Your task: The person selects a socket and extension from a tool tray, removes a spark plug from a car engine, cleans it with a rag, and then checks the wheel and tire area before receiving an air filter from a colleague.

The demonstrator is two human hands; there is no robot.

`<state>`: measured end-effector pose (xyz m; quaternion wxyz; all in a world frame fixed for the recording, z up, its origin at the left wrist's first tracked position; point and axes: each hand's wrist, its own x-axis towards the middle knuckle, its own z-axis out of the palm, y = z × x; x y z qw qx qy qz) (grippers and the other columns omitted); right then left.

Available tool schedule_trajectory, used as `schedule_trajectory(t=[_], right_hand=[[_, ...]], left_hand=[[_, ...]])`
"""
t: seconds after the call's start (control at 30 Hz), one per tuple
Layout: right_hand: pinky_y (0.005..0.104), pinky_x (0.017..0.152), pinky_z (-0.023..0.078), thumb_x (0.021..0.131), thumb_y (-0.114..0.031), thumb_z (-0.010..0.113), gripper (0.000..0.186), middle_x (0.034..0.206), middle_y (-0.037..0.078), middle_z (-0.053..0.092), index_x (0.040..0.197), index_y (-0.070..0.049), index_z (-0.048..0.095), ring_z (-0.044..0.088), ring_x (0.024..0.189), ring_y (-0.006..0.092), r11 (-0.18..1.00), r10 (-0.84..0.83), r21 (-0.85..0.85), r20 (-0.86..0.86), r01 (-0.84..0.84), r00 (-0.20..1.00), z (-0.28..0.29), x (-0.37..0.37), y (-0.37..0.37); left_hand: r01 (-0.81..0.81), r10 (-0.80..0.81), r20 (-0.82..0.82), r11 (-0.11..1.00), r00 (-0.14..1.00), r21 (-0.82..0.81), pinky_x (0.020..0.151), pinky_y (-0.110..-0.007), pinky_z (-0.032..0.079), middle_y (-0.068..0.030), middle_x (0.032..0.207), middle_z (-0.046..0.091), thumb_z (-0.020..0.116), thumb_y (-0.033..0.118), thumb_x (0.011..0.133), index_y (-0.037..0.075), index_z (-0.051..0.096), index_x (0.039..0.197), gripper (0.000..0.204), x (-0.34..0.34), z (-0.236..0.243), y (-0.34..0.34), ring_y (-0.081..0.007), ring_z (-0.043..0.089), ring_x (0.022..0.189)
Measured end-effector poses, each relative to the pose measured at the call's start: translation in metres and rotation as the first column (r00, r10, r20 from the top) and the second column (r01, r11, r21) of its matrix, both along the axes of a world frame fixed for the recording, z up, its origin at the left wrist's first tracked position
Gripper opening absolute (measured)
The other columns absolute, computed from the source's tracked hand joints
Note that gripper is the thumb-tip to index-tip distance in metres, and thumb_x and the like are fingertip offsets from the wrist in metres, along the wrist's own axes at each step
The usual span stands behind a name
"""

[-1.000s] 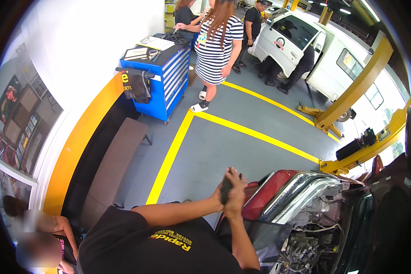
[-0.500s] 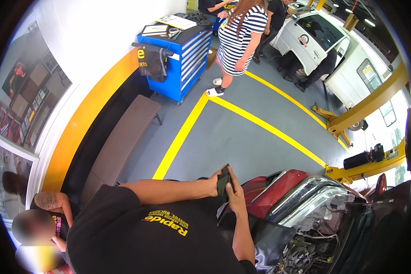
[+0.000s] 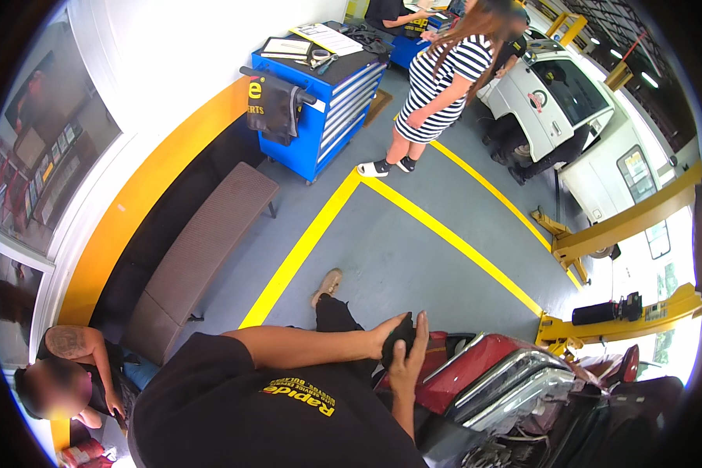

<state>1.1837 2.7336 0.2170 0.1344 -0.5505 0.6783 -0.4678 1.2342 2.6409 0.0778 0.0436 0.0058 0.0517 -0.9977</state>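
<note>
In front of my chest I hold a small dark object, flat and nearly black; its exact kind does not show. My left hand is closed around its left side, with the forearm stretched across from the left. On the other side, my right hand presses against it, thumb and fingers pointing up. Close to the right hand is a red car with its front end opened up, and engine parts show near the lower edge.
A brown bench runs along the left wall, a seated person near it. Farther off stand a blue tool cabinet and a person in a striped dress. A yellow lift post and white van are at right.
My view has shifted, and my hands with the dark object appear lower and slightly right. A beige shoe and dark trouser leg now show beyond my left arm. The person in stripes has shifted stance.
</note>
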Motion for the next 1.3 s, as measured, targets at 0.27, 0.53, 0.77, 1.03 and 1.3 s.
schedule_trajectory(t=[0.27, 0.53, 0.77, 1.03, 1.3], right_hand=[[0.0521, 0.128, 0.027, 0.114, -0.049, 0.048, 0.071, 0.171, 0.022, 0.036, 0.165, 0.0, 0.038, 0.035, 0.159, 0.0393, 0.995, -0.013, -0.094, 0.207, 0.033, 0.978, -0.014, -0.034, -0.159], [0.0557, 0.127, 0.029, 0.105, -0.031, 0.06, 0.053, 0.164, 0.022, 0.045, 0.152, -0.005, 0.057, 0.04, 0.153, 0.0447, 0.944, 0.33, -0.002, -0.069, -0.331, 0.941, -0.02, -0.003, -0.336], [0.0584, 0.125, 0.031, 0.097, -0.009, 0.064, 0.037, 0.152, 0.014, 0.06, 0.133, -0.009, 0.073, 0.052, 0.145, 0.0353, 0.684, 0.728, -0.042, 0.113, -0.729, 0.676, -0.003, 0.015, -0.456], [0.0597, 0.126, 0.03, 0.104, -0.016, 0.053, 0.047, 0.146, 0.01, 0.065, 0.151, -0.017, 0.059, 0.056, 0.143, 0.0302, 0.826, 0.555, 0.28, -0.262, -0.488, 0.789, -0.023, -0.006, -0.573], [0.0536, 0.129, 0.03, 0.107, -0.017, 0.057, 0.05, 0.164, 0.006, 0.053, 0.156, -0.016, 0.055, 0.045, 0.155, 0.0271, 0.902, 0.432, 0.206, -0.39, -0.381, 0.813, -0.012, 0.014, -0.717]], left_hand=[[-0.086, 0.092, 0.343, 0.996, 0.935, -0.034, 0.1, -0.041, 0.059, -0.007, 0.117, 0.078, 0.048, 0.062, 0.11, 0.011, 0.073, 0.128, 0.06, 0.018, 0.062, -0.125, -0.0241, 0.074, 0.11], [-0.251, 0.73, 0.159, 0.419, 0.665, -0.872, 0.105, -0.042, 0.055, -0.0101, 0.13, 0.071, 0.052, 0.053, 0.109, 0.013, 0.064, 0.14, 0.052, 0.069, 0.054, -0.236, -0.0232, 0.069, 0.117], [-0.643, 0.638, 0.127, 0.766, 0.759, -0.01, 0.12, -0.049, 0.044, -0.014, 0.148, 0.061, 0.045, 0.05, 0.112, 0.011, 0.057, 0.149, 0.055, 0.074, 0.054, -0.369, -0.0284, 0.057, 0.138], [-0.702, 0.665, 0.365, 0.711, 0.651, -0.041, 0.115, -0.05, 0.051, -0.0117, 0.14, 0.068, 0.042, 0.048, 0.113, 0.014, 0.063, 0.141, 0.049, 0.079, 0.05, -0.492, -0.0292, 0.065, 0.131], [-0.741, 0.74, 0.404, 0.644, 0.539, -0.19, 0.117, -0.046, 0.05, -0.0105, 0.141, 0.067, 0.042, 0.046, 0.115, 0.012, 0.062, 0.143, 0.049, 0.089, 0.073, -0.674, -0.0298, 0.064, 0.132]])
